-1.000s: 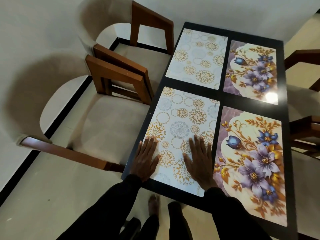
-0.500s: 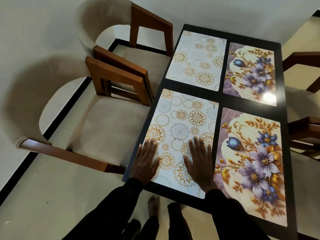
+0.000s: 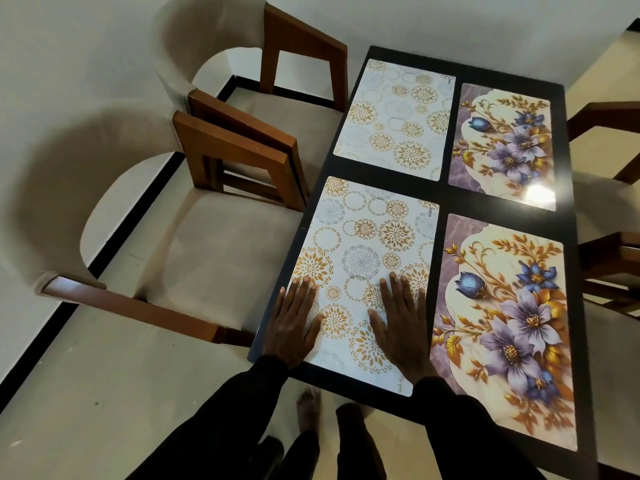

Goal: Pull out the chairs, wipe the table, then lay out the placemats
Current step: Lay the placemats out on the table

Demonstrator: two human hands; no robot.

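Four placemats lie flat on a dark, glossy rectangular bench (image 3: 445,195) whose far end is close to a pale wall (image 3: 86,46). The bench stands on a light floor (image 3: 104,393) edged by a black skirting strip (image 3: 138,209). The mats are in two rows of two, apart from one another, with dark strips of bench showing between them. Two are white with gold and grey circles, the near circle placemat (image 3: 363,244) and the far circle placemat (image 3: 394,119), both on the left. Two are purple-flowered, the near flower placemat (image 3: 502,327) and the far flower placemat (image 3: 505,143), on the right, where a bright glare sits on the far one. Two beige-cushioned, wooden-armed chairs, the near chair (image 3: 207,258) and the far chair (image 3: 284,112), stand side by side along the bench's left edge. Parts of two more, the upper right chair (image 3: 609,123) and the lower right chair (image 3: 613,265), show at the right border. Two hands in black sleeves (image 3: 242,410) rest palm-down on the near circle placemat, gripping nothing. The left hand (image 3: 294,327) lies at the mat's left margin and the right hand (image 3: 401,327) toward its right, both with fingers straight. One bare foot (image 3: 308,407) shows on the floor below the bench's near edge.
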